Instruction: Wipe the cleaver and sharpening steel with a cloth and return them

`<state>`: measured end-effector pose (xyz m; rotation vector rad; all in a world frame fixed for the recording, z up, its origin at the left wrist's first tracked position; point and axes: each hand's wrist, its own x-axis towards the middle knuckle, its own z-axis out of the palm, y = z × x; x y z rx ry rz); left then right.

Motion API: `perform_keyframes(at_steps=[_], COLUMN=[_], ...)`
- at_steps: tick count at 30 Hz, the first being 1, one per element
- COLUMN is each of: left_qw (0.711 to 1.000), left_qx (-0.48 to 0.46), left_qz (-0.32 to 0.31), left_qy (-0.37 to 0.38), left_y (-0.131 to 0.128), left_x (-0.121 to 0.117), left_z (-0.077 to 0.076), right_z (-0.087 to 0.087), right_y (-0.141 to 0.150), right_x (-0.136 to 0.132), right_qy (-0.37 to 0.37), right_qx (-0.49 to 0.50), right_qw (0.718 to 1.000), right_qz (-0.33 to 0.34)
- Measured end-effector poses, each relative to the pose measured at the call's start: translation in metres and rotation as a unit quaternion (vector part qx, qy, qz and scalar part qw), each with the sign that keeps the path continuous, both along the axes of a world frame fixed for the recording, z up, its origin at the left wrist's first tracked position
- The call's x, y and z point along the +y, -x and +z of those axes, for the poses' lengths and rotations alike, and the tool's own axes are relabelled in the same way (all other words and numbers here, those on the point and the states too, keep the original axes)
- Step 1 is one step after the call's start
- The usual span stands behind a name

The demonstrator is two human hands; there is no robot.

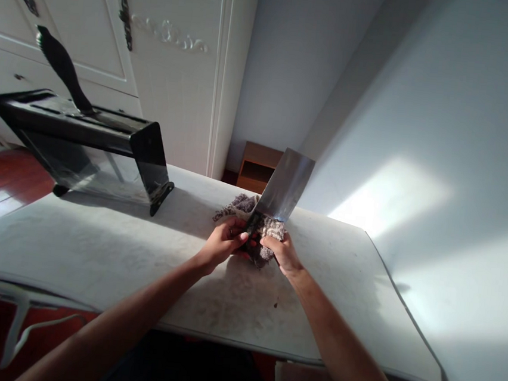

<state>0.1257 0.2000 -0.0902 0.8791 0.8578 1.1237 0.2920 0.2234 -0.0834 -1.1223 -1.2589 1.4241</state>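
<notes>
A cleaver (285, 184) with a broad steel blade is held above the table, its blade tilted up and away from me. My left hand (225, 242) is closed around its dark handle (253, 223), thumb along the side. My right hand (284, 252) grips a brownish-grey fluffy cloth (272, 229) against the handle near the base of the blade. Another part of grey cloth (241, 204) shows behind my left hand; whether it is the same piece I cannot tell.
To the left on the table (189, 304) stands a black knife block (146, 144) with clear sides and a black-handled knife (63, 67) in it. A white cabinet (174, 87) rises behind. A wall (462, 174) borders the right side. A wooden box-like unit (261, 155) sits beyond the far edge.
</notes>
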Motion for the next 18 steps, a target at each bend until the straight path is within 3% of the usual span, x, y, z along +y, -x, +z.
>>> perform_keyframes(at_steps=[6, 14, 18], left_qw=[1.000, 0.986, 0.974], left_qx=[0.004, -0.014, -0.032], left_qz=[0.014, 0.157, 0.200], left_qy=[-0.019, -0.062, -0.097], left_y=[0.004, 0.021, 0.031], left_x=[0.006, 0.009, 0.009], left_z=[-0.002, 0.007, 0.013], right_z=[-0.004, -0.019, -0.019], right_y=[0.004, 0.001, 0.000], right_x=[-0.002, 0.005, 0.007], right_qy=[0.001, 0.004, 0.016], right_qx=[0.010, 0.032, 0.046], right_qw=[0.999, 0.996, 0.994], right_qz=[-0.044, -0.084, -0.095])
